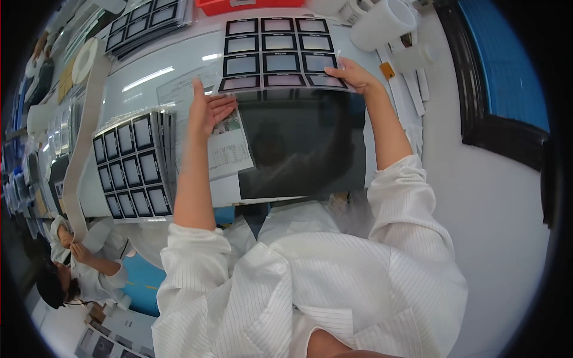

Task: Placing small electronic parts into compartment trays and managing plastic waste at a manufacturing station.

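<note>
My right hand (353, 74) pinches the right edge of a clear sheet (279, 52) printed with rows of black-framed rectangles, thumb on top and the other fingers mostly beneath. The sheet lies toward the far side of the table, its near edge over a glossy black mat (301, 149). Just off the sheet's near left corner, my left hand (210, 110) is open, thumb up and fingers stretched to the right, holding nothing. Under and beside that hand is a printed paper in a clear sleeve (230, 154). A stack of similar framed sheets (134, 167) stands left of my left forearm.
Another pile of framed sheets (140, 27) sits at the far left, near a red tray (248, 5). White cylindrical containers (385, 25) stand at the far right. A pale strip (83, 131) runs along the table's left side. Beyond it, a co-worker (83, 262) sits at lower left.
</note>
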`<state>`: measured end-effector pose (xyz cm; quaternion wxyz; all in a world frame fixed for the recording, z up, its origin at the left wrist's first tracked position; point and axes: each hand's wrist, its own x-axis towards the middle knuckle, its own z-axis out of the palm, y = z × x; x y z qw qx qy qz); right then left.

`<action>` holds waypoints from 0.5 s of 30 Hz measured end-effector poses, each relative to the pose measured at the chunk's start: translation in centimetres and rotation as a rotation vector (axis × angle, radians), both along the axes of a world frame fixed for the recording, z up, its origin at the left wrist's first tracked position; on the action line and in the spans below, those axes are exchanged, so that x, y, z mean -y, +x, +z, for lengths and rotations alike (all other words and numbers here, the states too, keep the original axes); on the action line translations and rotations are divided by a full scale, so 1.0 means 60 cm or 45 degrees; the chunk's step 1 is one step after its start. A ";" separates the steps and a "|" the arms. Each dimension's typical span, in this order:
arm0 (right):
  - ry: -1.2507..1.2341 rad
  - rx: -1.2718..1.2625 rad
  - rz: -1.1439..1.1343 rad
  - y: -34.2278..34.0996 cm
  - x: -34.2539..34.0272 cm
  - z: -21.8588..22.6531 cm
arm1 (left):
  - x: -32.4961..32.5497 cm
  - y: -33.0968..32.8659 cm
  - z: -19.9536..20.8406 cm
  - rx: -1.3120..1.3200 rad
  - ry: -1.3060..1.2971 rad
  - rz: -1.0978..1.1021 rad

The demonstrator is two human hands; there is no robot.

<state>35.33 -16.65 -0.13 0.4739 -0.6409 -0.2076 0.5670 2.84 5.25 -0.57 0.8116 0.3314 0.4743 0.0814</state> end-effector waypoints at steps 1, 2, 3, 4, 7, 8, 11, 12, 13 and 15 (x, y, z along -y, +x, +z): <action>-0.002 -0.001 -0.020 -0.008 0.008 0.000 | -0.010 0.004 0.003 -0.001 -0.002 -0.020; 0.074 0.023 0.011 -0.019 0.017 -0.001 | -0.016 0.011 0.004 0.187 -0.187 -0.073; 0.149 0.049 0.035 -0.032 0.027 -0.002 | -0.018 0.016 0.003 0.372 -0.377 -0.132; 0.118 0.106 0.048 -0.048 0.033 0.000 | -0.011 0.019 -0.007 0.135 -0.121 -0.149; 0.147 0.093 -0.043 -0.130 0.076 0.040 | 0.003 -0.044 -0.028 -0.043 0.265 -0.445; 0.024 0.139 -0.045 -0.154 0.112 0.048 | 0.038 -0.059 -0.021 -0.074 0.312 -0.427; -0.098 0.098 -0.080 -0.257 0.215 0.054 | 0.146 -0.158 0.034 -0.224 0.279 -0.407; -0.115 0.123 -0.070 -0.299 0.236 0.089 | 0.183 -0.202 0.046 -0.202 0.210 -0.391; -0.138 0.014 -0.119 -0.335 0.269 0.083 | 0.214 -0.240 0.049 -0.175 0.141 -0.385; -0.758 0.122 0.327 -0.345 0.303 0.110 | 0.280 -0.316 0.042 -0.082 0.048 -0.272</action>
